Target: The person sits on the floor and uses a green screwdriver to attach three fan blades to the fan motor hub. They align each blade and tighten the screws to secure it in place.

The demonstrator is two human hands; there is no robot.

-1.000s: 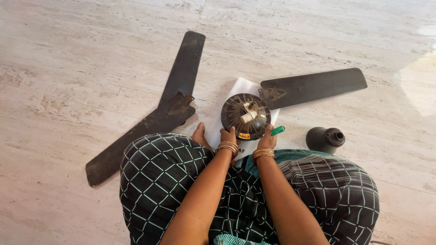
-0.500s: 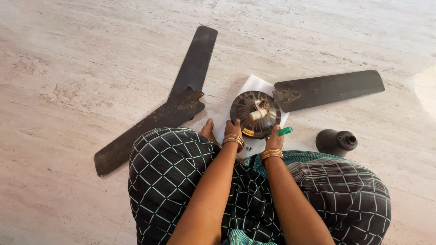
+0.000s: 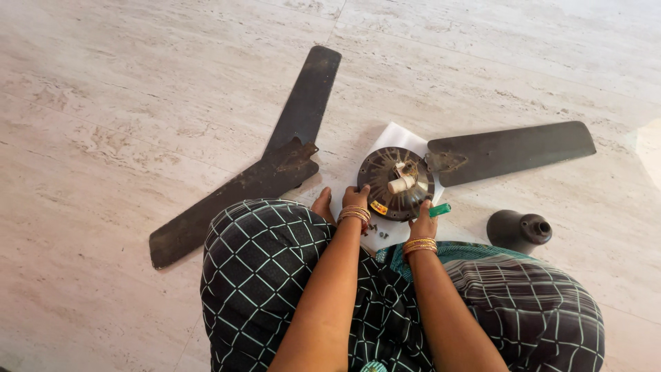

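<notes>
A round dark ceiling-fan motor (image 3: 385, 172) lies on a white sheet of paper (image 3: 394, 136) on the floor, with a pale shaft stub (image 3: 399, 183) at its middle. My left hand (image 3: 358, 198) rests on the motor's near left rim. My right hand (image 3: 425, 222) is at the near right rim and holds a tool with a green handle (image 3: 441, 209). One dark fan blade (image 3: 513, 149) is still joined to the motor at the right.
Two loose dark blades (image 3: 268, 165) lie crossed on the floor to the left. A dark bell-shaped fan cover (image 3: 518, 230) stands at the right. Small screws (image 3: 381, 235) lie on the paper by my wrists. My checked-cloth knees (image 3: 261, 262) fill the foreground.
The view has shifted a little, so everything sits lower and further right in the picture. My hands have stayed on the motor's near rim.
</notes>
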